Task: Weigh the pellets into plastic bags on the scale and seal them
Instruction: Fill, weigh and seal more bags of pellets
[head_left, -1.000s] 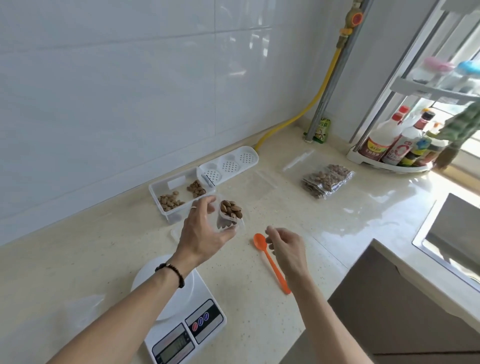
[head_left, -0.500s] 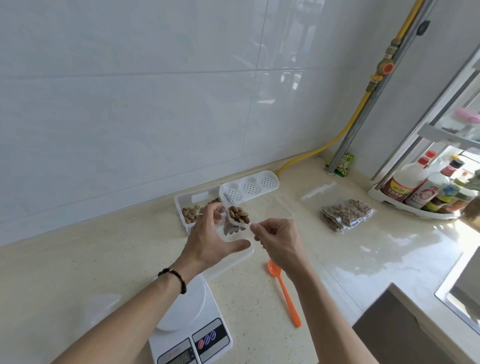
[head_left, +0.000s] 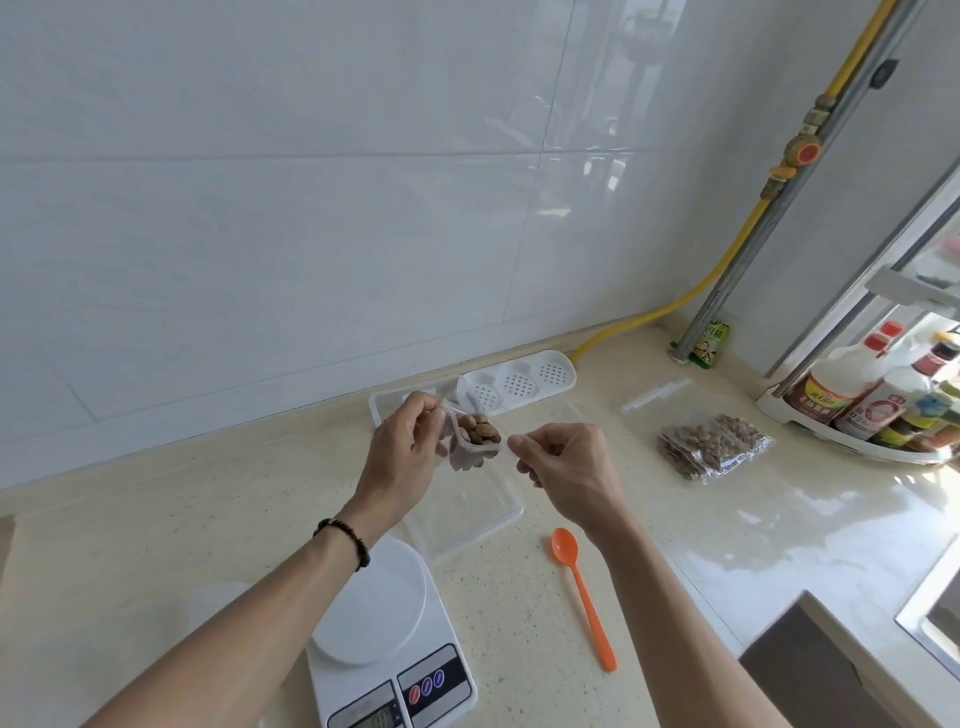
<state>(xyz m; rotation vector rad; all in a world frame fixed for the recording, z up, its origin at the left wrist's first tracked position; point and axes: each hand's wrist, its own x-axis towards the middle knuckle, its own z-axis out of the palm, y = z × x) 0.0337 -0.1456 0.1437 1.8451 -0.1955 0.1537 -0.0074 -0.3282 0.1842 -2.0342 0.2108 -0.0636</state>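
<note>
Above the counter I hold up a small clear plastic bag with brown pellets in it. My left hand grips its left edge, and my right hand pinches its right edge between thumb and forefinger. The bag's mouth is spread between the two hands. Below my left forearm stands the white scale with nothing on its round plate. Behind my hands, the white pellet container is mostly hidden. Sealed bags of pellets lie to the right.
An orange spoon lies on the counter under my right wrist. A clear flat lid sits below the bag, and a white perforated lid rests by the wall. A rack of bottles stands at the right. A sink edge is at the lower right.
My right hand rose from beside the orange spoon and took hold of the bag's right edge. My left hand kept the bag lifted. The view tilted upward.
</note>
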